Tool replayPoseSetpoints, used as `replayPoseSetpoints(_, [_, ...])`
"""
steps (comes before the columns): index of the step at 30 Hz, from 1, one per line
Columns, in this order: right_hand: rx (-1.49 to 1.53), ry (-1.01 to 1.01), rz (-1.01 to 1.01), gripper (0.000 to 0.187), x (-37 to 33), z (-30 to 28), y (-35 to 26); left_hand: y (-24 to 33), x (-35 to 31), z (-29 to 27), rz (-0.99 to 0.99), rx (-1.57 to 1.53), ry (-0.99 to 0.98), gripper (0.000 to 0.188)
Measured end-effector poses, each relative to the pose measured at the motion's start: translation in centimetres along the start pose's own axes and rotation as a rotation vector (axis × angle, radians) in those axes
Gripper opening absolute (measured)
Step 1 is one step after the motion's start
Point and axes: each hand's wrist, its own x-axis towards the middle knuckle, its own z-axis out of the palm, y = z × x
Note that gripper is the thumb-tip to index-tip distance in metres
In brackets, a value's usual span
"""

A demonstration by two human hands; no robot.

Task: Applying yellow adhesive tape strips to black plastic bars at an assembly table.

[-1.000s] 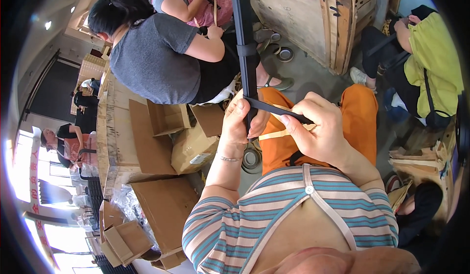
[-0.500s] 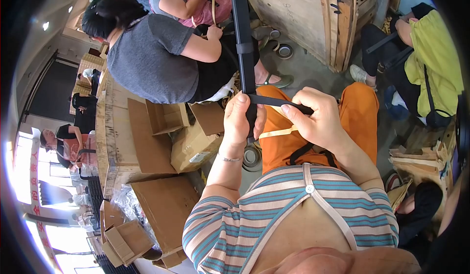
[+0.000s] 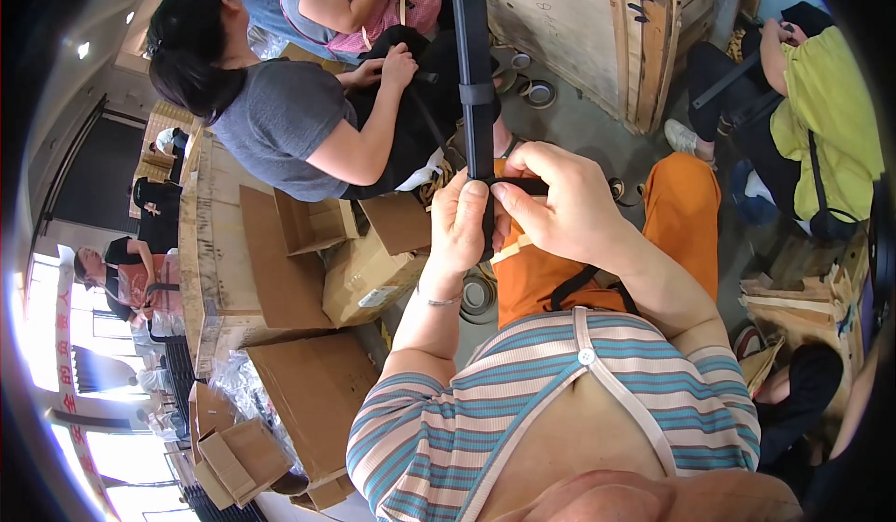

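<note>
A long black bar [image 3: 474, 65] runs from the top edge down to my hands, with flat black bands around it at intervals. My left hand [image 3: 457, 225] is closed round its lower end, thumb lying along the front. Close beside it, my right hand [image 3: 567, 207] pinches a black strip [image 3: 530, 186] that crosses the bar at my left thumb. Below my right fingers a narrow beige strip [image 3: 510, 248] shows, partly hidden by the hand. The lowest tip of the bar is covered by my left fingers.
Open cardboard boxes [image 3: 313, 401] stand at my left beside a wooden crate [image 3: 219, 242]. A person in a grey shirt [image 3: 280, 130] sits ahead left, another in a yellow top [image 3: 826, 121] at right. Rolls of tape [image 3: 539, 94] lie on the floor near a large crate [image 3: 560, 37].
My right hand has moved left, up against my left hand, and the free stretch of black strip is shorter. The bar's upper part has shifted slightly right. The person in grey has leaned back.
</note>
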Motion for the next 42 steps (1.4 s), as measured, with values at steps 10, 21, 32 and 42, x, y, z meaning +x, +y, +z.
replayPoseSetpoints(10, [-0.092,0.163,0.000,0.017,-0.2,1.0,-0.2,-0.9,0.1,-0.2,0.097,-0.009,-0.021,0.055])
replayPoseSetpoints(21, [-0.308,0.238,0.097,0.019,-0.4,2.3,2.1,-3.7,1.1,0.6,0.053,0.202,0.111,0.041])
replayPoseSetpoints(32, [-0.021,0.198,0.384,0.027,0.4,-3.6,10.8,-0.8,2.1,1.0,-0.299,-0.872,-0.400,0.054])
replayPoseSetpoints(42, [0.199,-0.165,0.393,0.025,1.5,-5.5,7.8,-2.6,2.6,2.1,-0.472,-0.867,-0.343,0.042])
